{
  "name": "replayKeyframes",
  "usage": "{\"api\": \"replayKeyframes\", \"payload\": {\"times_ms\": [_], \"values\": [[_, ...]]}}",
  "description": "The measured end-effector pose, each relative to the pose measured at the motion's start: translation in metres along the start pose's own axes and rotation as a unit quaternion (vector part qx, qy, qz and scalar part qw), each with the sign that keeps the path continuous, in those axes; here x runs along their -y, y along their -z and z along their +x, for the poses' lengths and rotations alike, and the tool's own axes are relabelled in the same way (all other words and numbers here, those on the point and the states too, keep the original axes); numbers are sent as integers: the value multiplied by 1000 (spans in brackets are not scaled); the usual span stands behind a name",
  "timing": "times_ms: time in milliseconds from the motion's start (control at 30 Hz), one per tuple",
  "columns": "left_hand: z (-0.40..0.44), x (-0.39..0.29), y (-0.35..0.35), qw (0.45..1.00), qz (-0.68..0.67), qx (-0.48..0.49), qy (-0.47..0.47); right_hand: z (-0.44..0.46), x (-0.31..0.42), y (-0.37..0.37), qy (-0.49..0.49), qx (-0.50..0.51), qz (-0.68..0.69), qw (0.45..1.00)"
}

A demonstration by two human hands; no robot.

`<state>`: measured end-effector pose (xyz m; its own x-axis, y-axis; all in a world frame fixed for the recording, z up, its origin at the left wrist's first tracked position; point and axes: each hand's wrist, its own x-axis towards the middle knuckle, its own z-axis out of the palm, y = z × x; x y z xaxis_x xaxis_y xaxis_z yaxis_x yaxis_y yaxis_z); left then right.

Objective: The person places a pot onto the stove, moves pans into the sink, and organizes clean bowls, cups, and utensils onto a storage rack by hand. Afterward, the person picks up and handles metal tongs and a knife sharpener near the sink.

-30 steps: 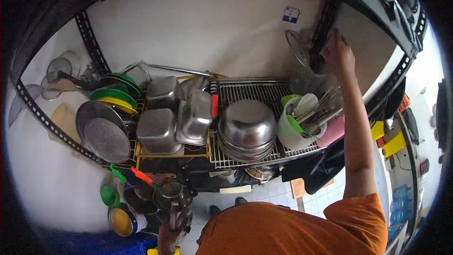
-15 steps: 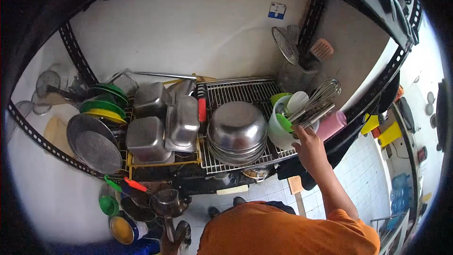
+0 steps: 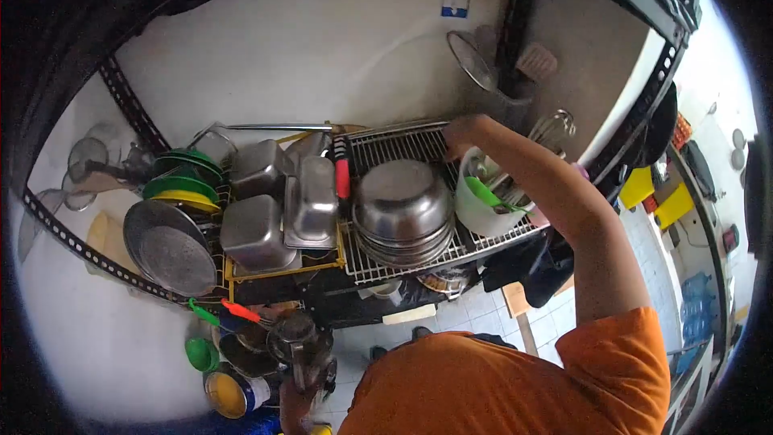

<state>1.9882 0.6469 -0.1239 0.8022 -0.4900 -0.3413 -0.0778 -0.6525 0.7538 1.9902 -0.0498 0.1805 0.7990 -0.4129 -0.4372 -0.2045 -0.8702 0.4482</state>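
Note:
My right hand (image 3: 465, 137) reaches over the wire rack behind a white tub (image 3: 477, 211). Its fingers curl downward, and whatever they hold is hidden. In the tub stand a bright green utensil (image 3: 483, 192) and a wire whisk (image 3: 555, 126); my forearm covers part of them. Low on the left, my left hand (image 3: 296, 404) is closed around the handle of a dark saucepan (image 3: 291, 337), blurred and in shade. Beside the tub, a stack of upturned steel bowls (image 3: 403, 203) rests on the rack.
Steel food pans (image 3: 259, 232), green and yellow colanders (image 3: 187, 181) and a frying pan (image 3: 169, 248) crowd the shelf's left side. A grey container (image 3: 501, 109) with a strainer stands in the back right corner. Black perforated posts (image 3: 133, 105) frame the shelf.
My right hand has left the utensils at the tub's front and moved up and left, behind the tub. The saucepan at lower left has tilted slightly, and my view has shifted a little.

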Motion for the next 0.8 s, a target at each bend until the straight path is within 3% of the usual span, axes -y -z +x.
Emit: {"api": "replayKeyframes", "payload": {"times_ms": [33, 67, 100, 133, 200, 233, 267, 300, 333, 400, 433, 500, 533, 567, 600, 633, 667, 767, 800], "values": [[-5, -22, 0, 1000, -9, -10, 0, 6, -9, -2, 38, -16, 125, 991], [-15, -54, 1, 995, -101, 5, -24, 13, -14, 7, 79, -31, 244, 966], [-22, -77, 0, 980, -193, 20, -48, 20, -10, 25, 86, -34, 230, 969], [-26, -89, 3, 979, -200, 14, -45, 27, -2, 39, 66, -77, 245, 964], [-28, -102, 14, 987, -52, 75, 133, 33, 11, 49, 14, -160, 293, 943], [-26, -97, 15, 987, -45, 78, 132, 54, 9, 40, 9, -159, 298, 941], [-23, -85, 10, 997, 30, 41, 54, 86, 5, 28, 219, -247, 259, 908], [-21, -69, 3, 994, 103, 5, -24, 113, -2, 14, 417, -321, 204, 825], [-16, -37, -7, 994, 107, 7, -27, 114, -4, 13, 413, -323, 207, 826], [-1, 29, -14, 999, 36, -24, 21, 114, -5, 13, 362, -303, -81, 878], [-12, -25, -4, 999, 39, -31, -8, 99, -7, 8, 229, -233, 82, 942], [-37, -144, 16, 996, 46, -44, -66, -11, -1, 9, 171, -485, 183, 838], [-38, -131, 10, 996, 41, -40, -65, -127, 25, 53, 19, -320, 363, 875], [-40, -106, 5, 996, 7, -21, -90, -173, 21, 43, -4, -224, 381, 897], [-35, -91, 8, 993, -25, -2, -116, -221, 31, 33, -79, -206, 340, 914], [-22, -102, 27, 989, -61, 80, 108, -246, 38, -11, -88, -262, 289, 917], [-16, -95, 25, 990, -35, 82, 110, -261, 46, -48, -95, -317, 236, 914], [-5, -70, 8, 998, 6, 63, 21, -252, 65, -88, -132, -209, 461, 852], [-3, -65, 6, 998, 10, 65, 17, -222, 72, -125, -164, -340, 473, 796]]}}
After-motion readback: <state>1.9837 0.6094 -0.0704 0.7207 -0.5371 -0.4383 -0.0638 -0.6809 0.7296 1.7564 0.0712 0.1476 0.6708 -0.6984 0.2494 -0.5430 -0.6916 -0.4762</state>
